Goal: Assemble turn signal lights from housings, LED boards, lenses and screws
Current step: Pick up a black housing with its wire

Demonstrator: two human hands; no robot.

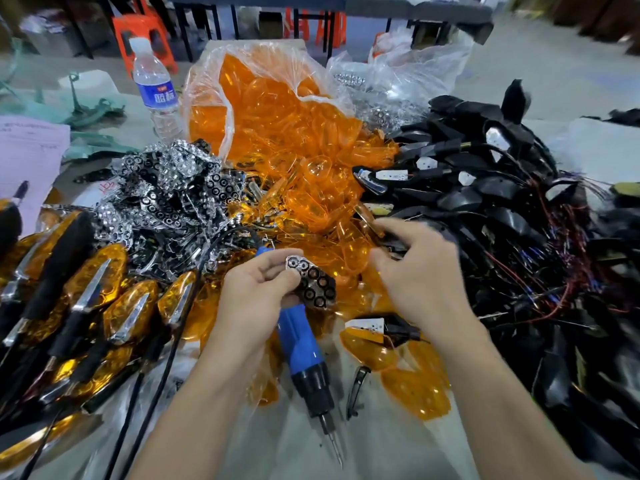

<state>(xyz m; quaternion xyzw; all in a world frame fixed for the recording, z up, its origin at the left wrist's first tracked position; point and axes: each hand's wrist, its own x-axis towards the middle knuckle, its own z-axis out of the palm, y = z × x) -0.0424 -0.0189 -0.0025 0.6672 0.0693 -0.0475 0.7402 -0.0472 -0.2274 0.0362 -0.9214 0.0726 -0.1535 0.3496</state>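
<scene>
The water bottle (154, 88) carries a blue label with white characters that I can't read at this blur. Print on the pale paper sheet (27, 150) at far left is also unreadable, and the sheet is cut by the frame edge.

My left hand (256, 292) pinches a reflector plate (313, 284) between thumb and curled fingers, above the blue screwdriver (304, 355). The plate is shiny chrome, studded with dark round sockets. My right hand (419, 271) is smeared by motion. Its fingers are curled with something dark between them, and I cannot tell whether it grips it.

The screwdriver lies on the table, its thin metal bit pointing toward me and its upper end hidden under my left hand. Glossy amber lenses (277, 116) spill from a crinkled clear bag, matte black housings (502, 202) trail red wires on the right, and finished lights (86, 306) lie at left.
</scene>
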